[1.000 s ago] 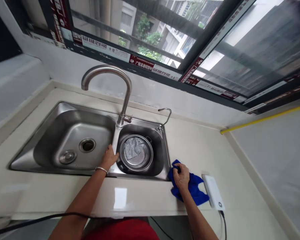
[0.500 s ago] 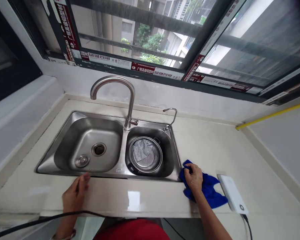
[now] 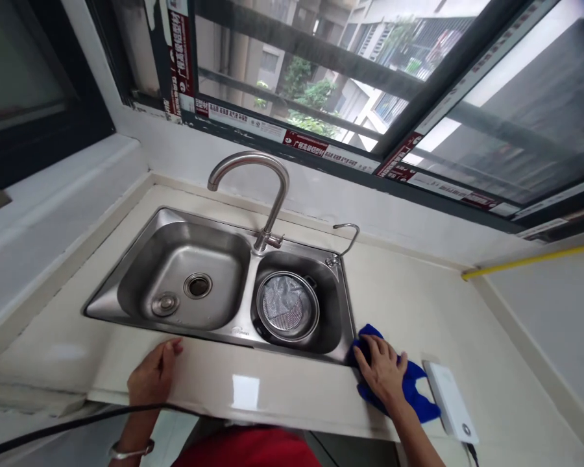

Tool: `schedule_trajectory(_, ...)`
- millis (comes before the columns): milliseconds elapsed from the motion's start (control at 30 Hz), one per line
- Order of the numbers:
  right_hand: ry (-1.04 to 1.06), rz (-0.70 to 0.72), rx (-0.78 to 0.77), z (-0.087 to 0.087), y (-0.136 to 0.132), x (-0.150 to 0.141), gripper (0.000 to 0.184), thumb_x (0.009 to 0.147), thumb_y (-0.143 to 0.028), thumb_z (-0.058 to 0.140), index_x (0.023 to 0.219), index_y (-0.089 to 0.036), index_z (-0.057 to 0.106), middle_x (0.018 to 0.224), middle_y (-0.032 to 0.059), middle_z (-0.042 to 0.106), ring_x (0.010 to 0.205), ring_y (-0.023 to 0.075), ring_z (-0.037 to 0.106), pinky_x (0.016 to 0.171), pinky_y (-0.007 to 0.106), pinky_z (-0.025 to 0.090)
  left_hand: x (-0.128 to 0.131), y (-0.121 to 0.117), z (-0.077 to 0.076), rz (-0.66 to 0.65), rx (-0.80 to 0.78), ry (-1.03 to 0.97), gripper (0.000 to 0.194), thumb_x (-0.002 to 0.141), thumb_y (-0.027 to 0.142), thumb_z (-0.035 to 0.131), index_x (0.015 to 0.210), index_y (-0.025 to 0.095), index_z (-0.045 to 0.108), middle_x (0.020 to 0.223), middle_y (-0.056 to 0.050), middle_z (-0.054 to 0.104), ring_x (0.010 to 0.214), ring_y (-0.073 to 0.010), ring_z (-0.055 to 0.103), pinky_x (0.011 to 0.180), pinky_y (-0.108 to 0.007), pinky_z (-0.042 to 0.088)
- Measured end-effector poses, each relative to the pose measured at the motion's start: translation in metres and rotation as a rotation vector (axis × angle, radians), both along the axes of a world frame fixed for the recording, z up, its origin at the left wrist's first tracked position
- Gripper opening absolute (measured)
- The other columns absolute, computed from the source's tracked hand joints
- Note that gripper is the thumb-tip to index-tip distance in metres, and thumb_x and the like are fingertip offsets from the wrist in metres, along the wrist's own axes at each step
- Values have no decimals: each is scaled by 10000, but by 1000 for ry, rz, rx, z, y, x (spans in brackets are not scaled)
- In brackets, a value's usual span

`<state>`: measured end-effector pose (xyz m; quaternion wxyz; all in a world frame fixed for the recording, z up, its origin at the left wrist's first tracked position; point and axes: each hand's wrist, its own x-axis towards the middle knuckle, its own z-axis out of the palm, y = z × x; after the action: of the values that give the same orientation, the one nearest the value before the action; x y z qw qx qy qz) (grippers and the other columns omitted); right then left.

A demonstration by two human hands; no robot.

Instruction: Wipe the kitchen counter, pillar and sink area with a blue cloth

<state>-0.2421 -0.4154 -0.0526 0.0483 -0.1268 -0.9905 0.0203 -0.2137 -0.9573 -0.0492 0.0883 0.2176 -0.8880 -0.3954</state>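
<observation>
A blue cloth (image 3: 411, 389) lies crumpled on the counter at the right front corner of the sink. On top of it rests my right hand (image 3: 382, 366), fingers spread and palm down. My left hand (image 3: 153, 373) is over the counter's front strip, just before the left basin; its fingers are curled together and nothing shows in them. The steel double sink (image 3: 238, 324) lies between my hands. Its right basin holds a round steel pot (image 3: 316, 305) with a perforated strainer (image 3: 289, 318) and a grey mesh cloth (image 3: 282, 295) inside.
A curved faucet (image 3: 285, 188) rises behind the sink's divider, with a thin small tap (image 3: 355, 233) to its right. A drain strainer (image 3: 165, 303) lies in the left basin. Right of the cloth is a white power bank (image 3: 450, 402) with a cable. A black cable (image 3: 78, 421) crosses my left forearm.
My right hand has gone from pinching the blue cloth to lying spread on it. My left hand's fingers have curled in more. The camera view has shifted and tilted.
</observation>
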Motion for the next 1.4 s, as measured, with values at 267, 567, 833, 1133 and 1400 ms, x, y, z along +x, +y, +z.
schedule_trajectory(267,-68,-176,117,13,-31,41,703,925,-590,253,1418,-152,494,1364,219,557,1192,425,552,899,601,492,-2,2,-9,-65,-130,30,398,964,457,385,1053,239,706,915,5,763,865,-161,702,751,-261,500)
schedule_trajectory(567,-169,50,-800,57,-153,-4,568,857,-652,520,1205,-217,633,1035,74,745,955,261,688,911,428,568,1,8,-6,-127,-206,63,416,1000,465,348,1060,243,695,1009,-12,745,925,-166,679,847,-277,488)
schedule_trajectory(833,-373,734,-709,46,-284,-77,483,978,-502,403,1394,-278,499,1377,82,563,1224,204,571,1033,377,495,-1,8,6,-66,-162,-42,430,972,482,364,998,242,721,883,-14,746,822,-166,688,742,-262,504)
schedule_trajectory(1133,-316,753,-360,-5,-308,-126,433,981,-457,384,1336,-247,517,1298,104,549,1102,225,577,791,321,514,-2,5,12,-20,-107,-69,418,936,510,407,915,246,731,753,5,735,700,-152,688,702,-238,525)
schedule_trajectory(1400,-230,570,-251,-10,-311,-231,488,998,-482,323,1378,-210,463,1330,136,506,1122,251,538,868,373,503,-1,4,12,7,-126,-71,406,919,502,428,885,247,741,742,2,741,669,-155,689,660,-238,524)
